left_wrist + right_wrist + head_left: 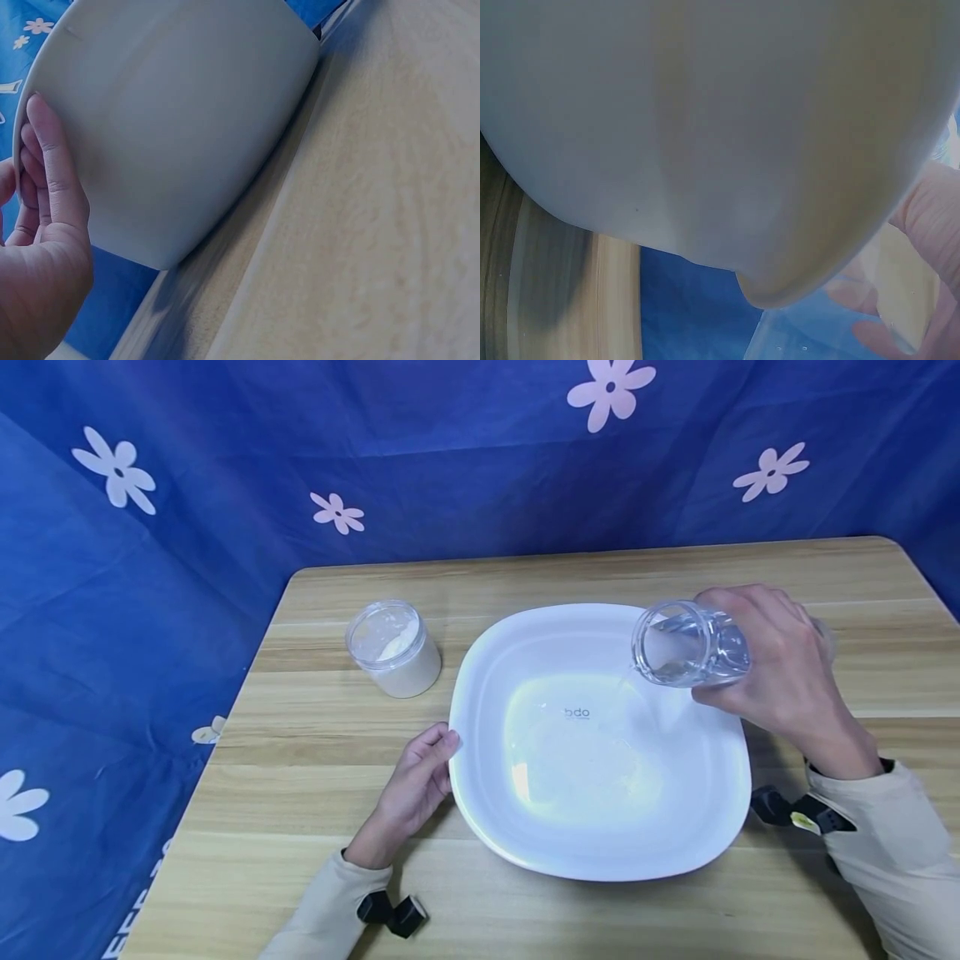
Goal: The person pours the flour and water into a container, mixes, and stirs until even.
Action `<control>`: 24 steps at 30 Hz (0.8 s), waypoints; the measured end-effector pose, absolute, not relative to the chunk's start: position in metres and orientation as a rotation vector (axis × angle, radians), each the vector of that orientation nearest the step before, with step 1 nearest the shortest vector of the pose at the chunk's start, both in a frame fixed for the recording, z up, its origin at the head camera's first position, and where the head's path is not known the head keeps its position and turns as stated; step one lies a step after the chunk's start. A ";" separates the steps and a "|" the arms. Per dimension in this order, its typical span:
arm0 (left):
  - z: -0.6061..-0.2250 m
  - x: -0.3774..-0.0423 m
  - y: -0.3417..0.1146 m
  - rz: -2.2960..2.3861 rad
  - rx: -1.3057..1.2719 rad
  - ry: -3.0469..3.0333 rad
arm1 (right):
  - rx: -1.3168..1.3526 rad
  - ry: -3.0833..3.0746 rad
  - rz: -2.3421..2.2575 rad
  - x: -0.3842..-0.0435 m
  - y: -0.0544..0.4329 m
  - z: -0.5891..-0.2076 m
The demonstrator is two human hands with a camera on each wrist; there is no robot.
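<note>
A white basin [577, 852] with small dark lettering on its bottom sits mid-table. My left hand [420, 777] pinches its left rim, thumb on top and fingers underneath, as the left wrist view shows against the outer wall [180, 127]. Over the basin's upper right part, my right hand [780, 660] grips a clear jar [723, 647] tipped on its side, its open mouth facing left. Clear liquid shows inside that jar. In the right wrist view the basin's outer wall [705, 135] hides much of the jar and of the right hand [934, 225].
Left of the basin stands an open clear jar [397, 652] partly filled with something white. The wooden table [315, 827] ends at the back against a blue cloth [450, 460] with pale flowers. A dark wrist device [390, 914] is on the left sleeve.
</note>
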State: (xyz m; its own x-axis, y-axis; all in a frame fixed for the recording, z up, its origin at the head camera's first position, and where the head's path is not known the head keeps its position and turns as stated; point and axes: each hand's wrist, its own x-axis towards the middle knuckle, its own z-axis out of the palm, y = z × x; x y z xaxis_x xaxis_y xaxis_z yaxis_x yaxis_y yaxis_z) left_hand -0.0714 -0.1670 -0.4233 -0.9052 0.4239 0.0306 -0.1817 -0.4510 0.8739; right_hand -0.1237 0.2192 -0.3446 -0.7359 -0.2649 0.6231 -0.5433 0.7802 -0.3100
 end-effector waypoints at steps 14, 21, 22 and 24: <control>-0.424 -0.071 -0.167 2.380 0.349 1.403 | 0.595 -2.411 0.643 -0.123 0.219 -0.346; -0.424 -0.070 -0.167 2.383 0.345 1.405 | 0.594 -2.414 0.638 -0.122 0.218 -0.345; -0.424 -0.070 -0.167 2.382 0.342 1.409 | 0.594 -2.415 0.638 -0.122 0.218 -0.345; -0.424 -0.070 -0.167 2.381 0.337 1.418 | 0.590 -2.418 0.639 -0.122 0.218 -0.345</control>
State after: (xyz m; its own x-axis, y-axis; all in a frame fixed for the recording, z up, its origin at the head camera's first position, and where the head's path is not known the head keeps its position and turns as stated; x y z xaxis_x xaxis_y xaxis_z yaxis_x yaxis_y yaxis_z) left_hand -0.0700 -0.1668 -0.4242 -0.9110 0.4115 0.0252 -0.1739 -0.4390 0.8815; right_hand -0.1219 0.2184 -0.3452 -0.7438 -0.2632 0.6144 -0.5325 0.7889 -0.3067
